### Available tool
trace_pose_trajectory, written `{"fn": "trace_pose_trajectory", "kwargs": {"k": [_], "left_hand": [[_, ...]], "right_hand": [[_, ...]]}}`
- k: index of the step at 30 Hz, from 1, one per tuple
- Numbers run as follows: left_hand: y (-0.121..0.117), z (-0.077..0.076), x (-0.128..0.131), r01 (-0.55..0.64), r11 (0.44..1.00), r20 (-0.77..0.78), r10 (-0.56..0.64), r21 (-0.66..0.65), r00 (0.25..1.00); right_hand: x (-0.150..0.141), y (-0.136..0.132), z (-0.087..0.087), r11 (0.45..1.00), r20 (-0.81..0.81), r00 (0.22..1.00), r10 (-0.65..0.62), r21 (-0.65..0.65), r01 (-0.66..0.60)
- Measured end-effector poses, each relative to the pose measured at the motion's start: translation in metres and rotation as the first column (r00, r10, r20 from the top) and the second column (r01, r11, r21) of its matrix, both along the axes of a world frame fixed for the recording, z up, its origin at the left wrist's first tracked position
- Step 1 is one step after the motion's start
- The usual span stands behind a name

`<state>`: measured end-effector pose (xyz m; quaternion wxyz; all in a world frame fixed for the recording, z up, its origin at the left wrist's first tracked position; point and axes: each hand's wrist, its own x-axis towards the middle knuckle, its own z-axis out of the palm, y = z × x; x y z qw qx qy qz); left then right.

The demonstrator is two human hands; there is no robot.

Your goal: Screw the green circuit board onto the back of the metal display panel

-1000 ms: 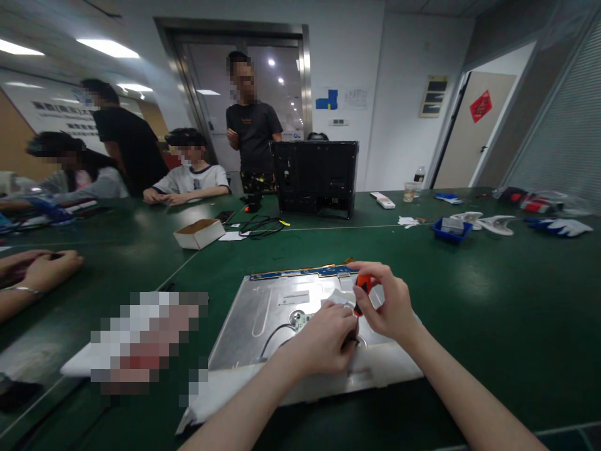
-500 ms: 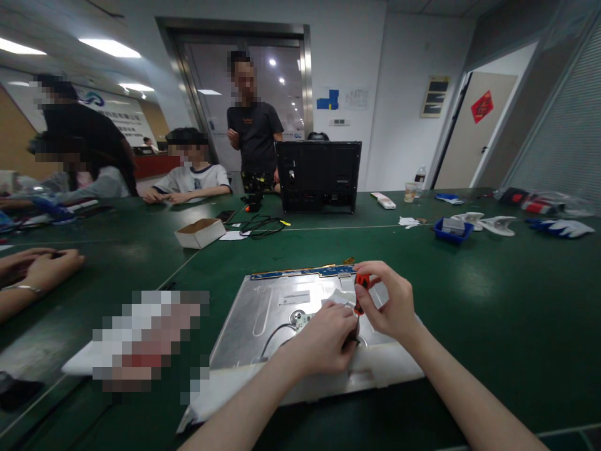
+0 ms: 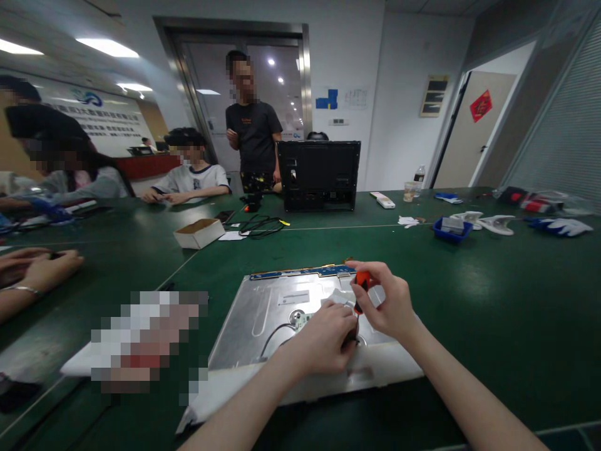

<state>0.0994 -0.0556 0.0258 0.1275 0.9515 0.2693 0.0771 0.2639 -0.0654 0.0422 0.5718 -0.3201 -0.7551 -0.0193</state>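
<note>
A silver display panel [image 3: 267,307] lies face down on the table, with a blue circuit strip [image 3: 300,272] along its far edge and a small pale green board [image 3: 304,322] with dark wires on its back. My right hand [image 3: 382,297] grips the red and black handle of a screwdriver [image 3: 361,285]. The shaft stands nearly upright, its tip down beside the fingers of my left hand [image 3: 326,335]. That hand rests on the panel with its fingers curled around something dark that is mostly hidden. Whether the tip touches a screw cannot be seen.
Beyond the panel are an open cardboard box [image 3: 200,235], black cables [image 3: 263,227], a black monitor casing [image 3: 319,175] and a blue tray [image 3: 451,230]. Another person's hands [image 3: 51,269] rest at the left, behind a blurred white item [image 3: 77,363]. Other people are across the table.
The screwdriver handle has turned slightly in my right fingers. My left hand and the panel have stayed put. At the far left, a person in black has leaned down.
</note>
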Motion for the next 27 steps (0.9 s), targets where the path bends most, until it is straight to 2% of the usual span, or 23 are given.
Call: {"fn": "trace_pose_trajectory", "kwargs": {"k": [6, 13, 19, 27], "left_hand": [[-0.0002, -0.0007, -0.0006, 0.005, 1.0, 0.004, -0.005, 0.004, 1.0], [0.0005, -0.0009, -0.0004, 0.012, 1.0, -0.008, -0.012, 0.007, 1.0], [0.0, -0.0011, -0.0001, 0.002, 1.0, 0.008, -0.002, 0.003, 1.0], [-0.0002, 0.0001, 0.0005, 0.003, 1.0, -0.008, -0.003, 0.006, 1.0]], "right_hand": [[-0.0012, 0.0005, 0.0041, 0.993, 0.028, 0.997, -0.074, 0.092, 0.071], [0.0001, -0.0011, 0.0044, 0.998, 0.018, 1.0, -0.02, 0.064, 0.019], [0.0002, 0.0014, -0.0019, 0.997, -0.073, 0.995, -0.065, 0.042, 0.068], [0.0012, -0.0009, 0.0015, 0.999, -0.004, 0.999, -0.035, 0.017, 0.036]]}}
